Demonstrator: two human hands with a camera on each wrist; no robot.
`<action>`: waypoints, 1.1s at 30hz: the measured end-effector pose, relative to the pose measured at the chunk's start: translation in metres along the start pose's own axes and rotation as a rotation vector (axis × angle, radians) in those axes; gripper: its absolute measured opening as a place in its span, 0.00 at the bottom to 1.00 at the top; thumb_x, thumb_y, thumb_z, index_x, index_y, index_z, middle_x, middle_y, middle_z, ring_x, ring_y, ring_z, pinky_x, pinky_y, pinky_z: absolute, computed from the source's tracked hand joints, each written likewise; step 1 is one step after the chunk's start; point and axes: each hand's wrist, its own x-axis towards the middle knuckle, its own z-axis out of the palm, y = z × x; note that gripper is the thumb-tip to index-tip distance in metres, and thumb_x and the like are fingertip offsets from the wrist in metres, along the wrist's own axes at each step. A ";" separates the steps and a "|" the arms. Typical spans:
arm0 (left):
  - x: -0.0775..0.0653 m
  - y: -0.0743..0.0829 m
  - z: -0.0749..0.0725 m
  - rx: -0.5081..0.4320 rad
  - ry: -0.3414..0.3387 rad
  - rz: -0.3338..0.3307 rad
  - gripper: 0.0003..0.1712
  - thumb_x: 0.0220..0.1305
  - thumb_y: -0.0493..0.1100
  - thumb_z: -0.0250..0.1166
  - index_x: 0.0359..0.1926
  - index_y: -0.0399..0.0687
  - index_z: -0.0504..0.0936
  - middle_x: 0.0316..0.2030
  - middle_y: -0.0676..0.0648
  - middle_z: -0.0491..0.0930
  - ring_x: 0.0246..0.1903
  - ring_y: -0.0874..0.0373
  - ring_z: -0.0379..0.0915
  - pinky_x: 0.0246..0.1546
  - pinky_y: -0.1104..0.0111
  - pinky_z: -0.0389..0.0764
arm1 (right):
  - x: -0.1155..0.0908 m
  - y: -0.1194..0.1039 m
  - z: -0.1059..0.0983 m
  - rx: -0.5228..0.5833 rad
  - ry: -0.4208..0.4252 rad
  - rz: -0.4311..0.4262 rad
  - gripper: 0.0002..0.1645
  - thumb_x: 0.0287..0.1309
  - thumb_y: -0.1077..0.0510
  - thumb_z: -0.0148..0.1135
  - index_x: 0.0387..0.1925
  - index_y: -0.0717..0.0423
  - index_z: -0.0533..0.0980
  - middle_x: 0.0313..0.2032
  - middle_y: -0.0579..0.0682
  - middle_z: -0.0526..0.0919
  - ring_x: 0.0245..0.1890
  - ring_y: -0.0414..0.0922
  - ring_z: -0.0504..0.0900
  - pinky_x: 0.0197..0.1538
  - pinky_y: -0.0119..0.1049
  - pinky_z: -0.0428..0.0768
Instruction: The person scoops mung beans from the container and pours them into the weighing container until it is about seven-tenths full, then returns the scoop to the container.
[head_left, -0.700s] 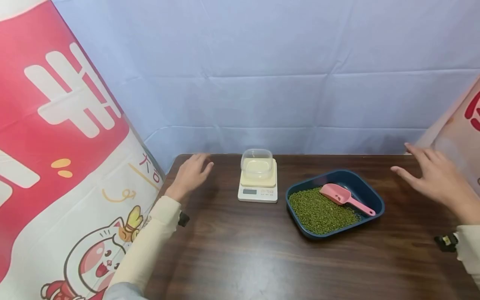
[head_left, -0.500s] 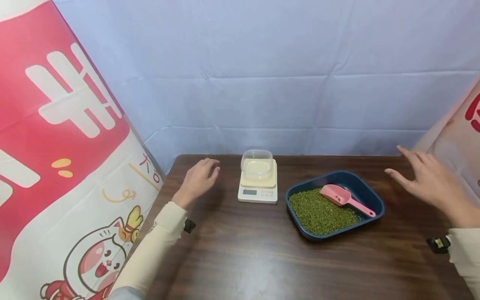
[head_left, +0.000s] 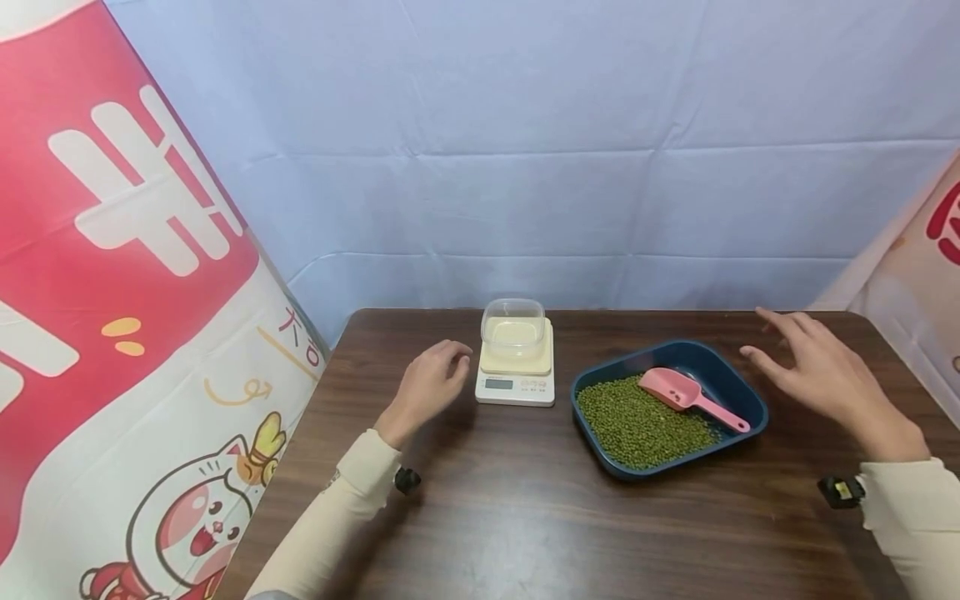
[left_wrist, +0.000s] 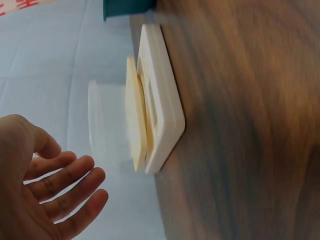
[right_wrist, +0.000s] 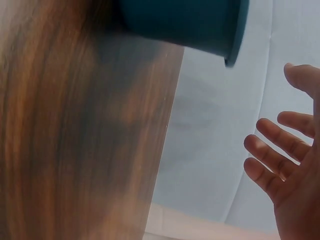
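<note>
My left hand (head_left: 429,385) hovers just left of a small white kitchen scale (head_left: 516,390), its fingers loosely bent around nothing. On the scale's cream platform sits a clear plastic container (head_left: 514,327); in the left wrist view the fingers are close to this see-through container (left_wrist: 107,120). To the right, a dark blue tray (head_left: 738,379) holds green mung beans (head_left: 641,421) heaped toward its left side. A pink scoop (head_left: 678,390) lies across the beans, handle pointing right. My right hand (head_left: 821,367), fingers spread and holding nothing, is in the air right of the tray.
Everything stands on a dark brown wooden table (head_left: 510,500). A pale blue cloth (head_left: 540,167) hangs behind its far edge. A red and white printed banner (head_left: 172,333) borders the left side, and another printed cloth is at the right.
Both hands have moved inward: the left one rightward and nearer to the scale, the right one leftward toward the tray. Scale, container, tray and scoop have stayed put.
</note>
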 end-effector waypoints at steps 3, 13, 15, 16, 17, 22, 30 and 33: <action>-0.003 0.006 0.008 -0.023 0.000 -0.008 0.11 0.66 0.44 0.55 0.42 0.50 0.83 0.35 0.57 0.79 0.27 0.66 0.70 0.27 0.69 0.79 | -0.001 -0.002 0.004 0.016 -0.003 -0.001 0.42 0.60 0.42 0.62 0.69 0.59 0.61 0.51 0.66 0.70 0.44 0.61 0.72 0.35 0.67 0.74; -0.007 0.032 0.031 -0.079 -0.011 -0.037 0.12 0.68 0.45 0.54 0.43 0.49 0.83 0.33 0.58 0.79 0.26 0.67 0.72 0.27 0.69 0.81 | -0.004 -0.005 0.016 0.064 -0.004 0.032 0.42 0.60 0.41 0.61 0.68 0.58 0.63 0.49 0.63 0.71 0.43 0.59 0.73 0.34 0.63 0.75; -0.008 0.037 0.034 -0.091 -0.008 -0.049 0.12 0.68 0.45 0.54 0.42 0.48 0.83 0.33 0.58 0.79 0.27 0.68 0.73 0.27 0.69 0.81 | -0.005 -0.005 0.019 0.076 -0.010 0.037 0.42 0.60 0.41 0.61 0.68 0.58 0.62 0.49 0.63 0.72 0.43 0.59 0.74 0.34 0.63 0.76; -0.008 0.040 0.036 -0.099 -0.009 -0.055 0.12 0.68 0.45 0.54 0.42 0.49 0.83 0.32 0.59 0.79 0.27 0.68 0.73 0.27 0.70 0.81 | -0.006 -0.005 0.020 0.082 -0.013 0.039 0.42 0.60 0.41 0.61 0.68 0.58 0.63 0.49 0.63 0.72 0.43 0.59 0.74 0.34 0.64 0.76; -0.009 0.043 0.038 -0.108 -0.010 -0.060 0.12 0.68 0.45 0.54 0.42 0.49 0.83 0.32 0.59 0.79 0.27 0.69 0.73 0.27 0.71 0.81 | -0.006 -0.005 0.021 0.087 -0.017 0.042 0.42 0.61 0.41 0.60 0.68 0.58 0.63 0.49 0.63 0.71 0.42 0.59 0.75 0.34 0.64 0.76; -0.010 0.057 0.048 -0.152 -0.003 -0.070 0.12 0.68 0.45 0.54 0.41 0.48 0.84 0.32 0.59 0.80 0.29 0.70 0.74 0.28 0.73 0.82 | -0.007 -0.006 0.027 0.097 -0.010 0.033 0.39 0.61 0.41 0.60 0.66 0.59 0.65 0.49 0.62 0.72 0.39 0.58 0.77 0.33 0.64 0.77; -0.010 0.076 0.064 -0.181 0.006 -0.114 0.11 0.67 0.46 0.54 0.39 0.51 0.84 0.30 0.60 0.81 0.29 0.71 0.74 0.29 0.74 0.81 | -0.007 -0.008 0.033 0.098 0.012 0.003 0.31 0.63 0.44 0.59 0.60 0.59 0.71 0.49 0.59 0.73 0.37 0.56 0.79 0.33 0.61 0.79; -0.011 0.083 0.068 -0.196 -0.012 -0.132 0.12 0.67 0.46 0.54 0.39 0.52 0.83 0.30 0.60 0.80 0.29 0.71 0.74 0.29 0.75 0.80 | -0.006 -0.008 0.037 0.091 0.001 -0.005 0.30 0.63 0.44 0.59 0.58 0.60 0.72 0.49 0.60 0.72 0.36 0.56 0.79 0.32 0.60 0.78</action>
